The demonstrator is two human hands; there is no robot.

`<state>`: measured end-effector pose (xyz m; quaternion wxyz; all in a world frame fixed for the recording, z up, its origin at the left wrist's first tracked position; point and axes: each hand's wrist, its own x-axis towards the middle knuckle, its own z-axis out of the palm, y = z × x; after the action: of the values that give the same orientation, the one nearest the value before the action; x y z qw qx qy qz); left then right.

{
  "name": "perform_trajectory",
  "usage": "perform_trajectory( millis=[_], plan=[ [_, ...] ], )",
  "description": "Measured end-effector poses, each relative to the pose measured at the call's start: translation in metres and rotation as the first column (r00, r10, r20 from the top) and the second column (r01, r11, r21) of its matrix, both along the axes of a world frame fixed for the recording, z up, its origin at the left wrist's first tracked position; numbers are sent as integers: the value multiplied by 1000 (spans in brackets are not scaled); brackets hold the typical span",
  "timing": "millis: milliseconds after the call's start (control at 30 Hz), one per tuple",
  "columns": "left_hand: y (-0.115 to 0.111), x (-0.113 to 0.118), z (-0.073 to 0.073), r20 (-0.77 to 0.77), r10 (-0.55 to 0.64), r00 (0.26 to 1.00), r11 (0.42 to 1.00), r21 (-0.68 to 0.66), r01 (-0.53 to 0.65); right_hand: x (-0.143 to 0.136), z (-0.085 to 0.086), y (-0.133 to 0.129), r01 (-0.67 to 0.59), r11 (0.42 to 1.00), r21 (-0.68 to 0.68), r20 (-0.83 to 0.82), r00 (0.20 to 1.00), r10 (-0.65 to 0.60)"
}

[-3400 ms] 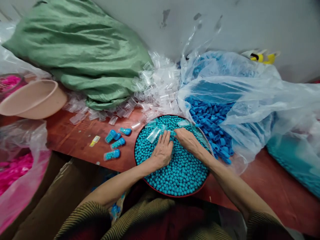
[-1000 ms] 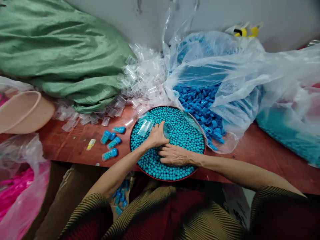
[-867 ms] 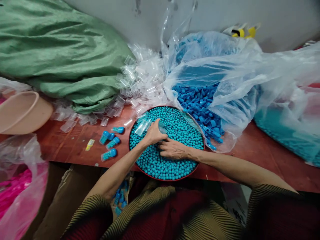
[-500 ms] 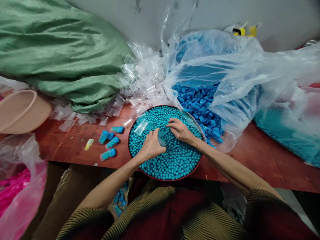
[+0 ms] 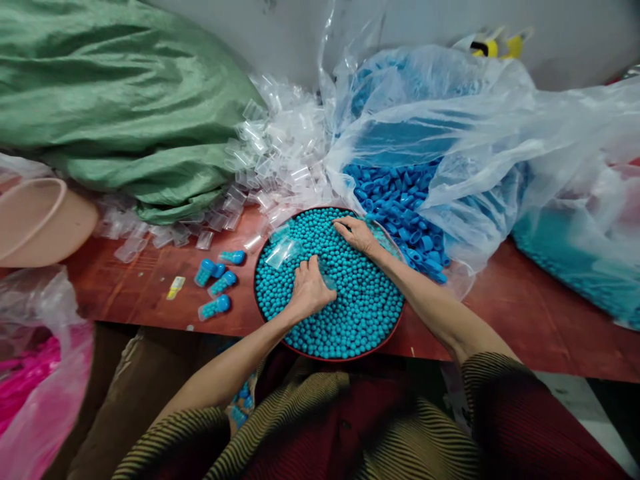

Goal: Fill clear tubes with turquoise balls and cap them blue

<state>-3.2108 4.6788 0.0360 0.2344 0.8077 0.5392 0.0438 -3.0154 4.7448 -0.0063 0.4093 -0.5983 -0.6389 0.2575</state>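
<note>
- Far to the left of the round tray (image 5: 385,333), pink pieces show through a plastic bag (image 5: 35,373) below the table edge, and a beige basin (image 5: 40,223) sits above it.
- A big green sack (image 5: 125,100) lies up and left of the tray, against the wall.
- Four capped tubes (image 5: 216,280) filled with beads lie on the red table (image 5: 500,320) just left of the tray; a small yellow scrap (image 5: 175,287) lies a little further left.
- A heap of empty clear tubes (image 5: 280,153) is piled just behind the tray, a few spilling onto its far left part.
- The tray is full of turquoise beads (image 5: 350,313).
- The left hand (image 5: 310,293) rests on the beads near the tray's middle, fingers curled around a clear tube (image 5: 327,280).
- The right hand (image 5: 357,233) lies on the beads at the tray's far edge, fingers loosely spread; whether it holds anything, I cannot tell.
- Just right of the tray, a clear bag (image 5: 475,133) spills blue caps (image 5: 400,200).
- Further right lies another bag of turquoise stuff (image 5: 575,267).
</note>
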Motion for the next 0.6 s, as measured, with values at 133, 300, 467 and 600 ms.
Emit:
perform_trajectory(
  millis=[133, 300, 467, 600],
  plan=[
    [-1, 3, -1, 64, 57, 996, 998, -25, -56, -7, 0, 8, 46, 966, -255, -227, 968, -106],
    [0, 10, -4, 119, 154, 981, 988, -48, -150, -20, -2, 5, 39, 916, -399, -328, 927, -182],
    [9, 18, -13, 287, 239, 928, 971, -97, -220, -26, -4, -7, 11, 922, -387, -458, 865, -203],
    [20, 26, -28, 468, 249, 848, 966, -179, -185, -29, 2, -18, 108, 950, -295, -438, 868, -234]
  ],
)
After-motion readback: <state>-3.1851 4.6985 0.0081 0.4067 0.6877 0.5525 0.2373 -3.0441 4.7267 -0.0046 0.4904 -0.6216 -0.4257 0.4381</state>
